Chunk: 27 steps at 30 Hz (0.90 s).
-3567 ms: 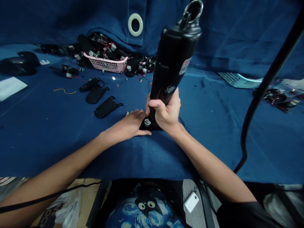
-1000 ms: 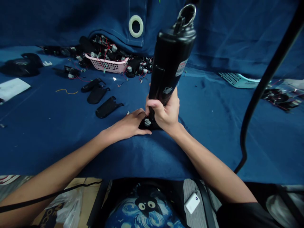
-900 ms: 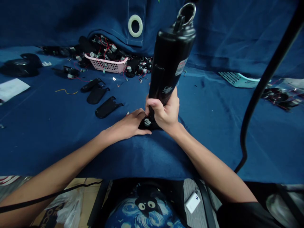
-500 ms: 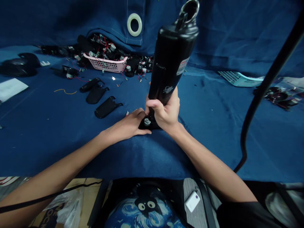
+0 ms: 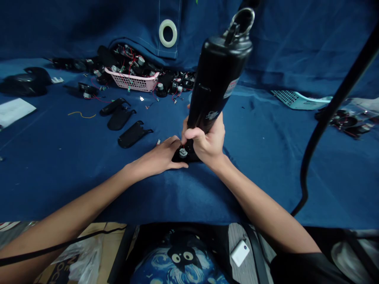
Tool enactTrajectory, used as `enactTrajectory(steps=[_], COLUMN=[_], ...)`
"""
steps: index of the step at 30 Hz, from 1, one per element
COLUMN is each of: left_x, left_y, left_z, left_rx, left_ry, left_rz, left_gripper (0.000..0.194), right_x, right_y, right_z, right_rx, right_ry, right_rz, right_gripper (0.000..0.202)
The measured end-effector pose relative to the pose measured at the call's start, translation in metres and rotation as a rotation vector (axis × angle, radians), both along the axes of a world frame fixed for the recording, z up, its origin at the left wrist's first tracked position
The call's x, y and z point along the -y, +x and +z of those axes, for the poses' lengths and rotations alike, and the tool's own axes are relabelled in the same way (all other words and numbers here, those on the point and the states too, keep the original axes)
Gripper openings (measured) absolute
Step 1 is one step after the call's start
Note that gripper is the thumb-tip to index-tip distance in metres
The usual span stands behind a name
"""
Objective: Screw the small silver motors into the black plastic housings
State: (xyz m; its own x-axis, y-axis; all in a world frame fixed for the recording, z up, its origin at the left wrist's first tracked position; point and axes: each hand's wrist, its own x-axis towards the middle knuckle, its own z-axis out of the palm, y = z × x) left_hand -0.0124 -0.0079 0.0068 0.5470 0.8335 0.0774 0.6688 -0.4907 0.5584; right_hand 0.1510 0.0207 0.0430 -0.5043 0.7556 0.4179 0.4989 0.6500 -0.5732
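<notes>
My right hand (image 5: 207, 140) is wrapped round the lower part of a black cylindrical power tool (image 5: 220, 75), which stands nearly upright with a metal ring at its top. Its lower end is hidden behind my fingers. Beneath it, a black part with a small silvery motor (image 5: 182, 152) lies on the blue cloth. My left hand (image 5: 162, 157) grips the left side of that part, thumb along the near edge and fingers at the far side. A red wire shows just above the motor.
A pink basket (image 5: 133, 81) heaped with wired parts stands at the back left. Three black covers (image 5: 134, 134) lie left of centre. A teal basket (image 5: 299, 100) and more parts sit at the right, behind a hanging black cable (image 5: 312, 146).
The top of the tool has shifted slightly right and down in view. Both hands keep their holds in nearly the same place.
</notes>
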Motion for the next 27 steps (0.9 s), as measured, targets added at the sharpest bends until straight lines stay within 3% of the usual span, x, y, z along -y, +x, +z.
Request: enactTrajectory(steps=[3,6,10,14,21,27], left_x=[0.0,0.001,0.0,0.0,0.001,-0.001], left_y=[0.0,0.0,0.001,0.001,0.0,0.0], left_z=[-0.001,0.0,0.001,0.0,0.003,0.001], left_rx=[0.002,0.006,0.014,0.049,0.092,0.099], left_ry=[0.008,0.003,0.03,0.04,-0.007,0.009], left_rz=[0.001,-0.008,0.001,-0.008,-0.031,-0.033], left_gripper=[0.066,0.068,0.069,0.058,0.045,0.041], right_x=[0.003,0.005,0.002,-0.002,0.001,0.002], right_y=[0.002,0.006,0.021,0.038,0.038,0.033], right_z=[0.002,0.01,0.027,0.039,0.037,0.028], right_rx=[-0.07,-0.123,-0.211,-0.001,0.133,0.105], right_ry=[0.02,0.004,-0.083,-0.282,-0.577,-0.457], right_rz=[-0.092,-0.081,0.019,0.146,0.2,0.156], right_gripper=[0.062,0.057,0.045,0.037,0.035,0.016])
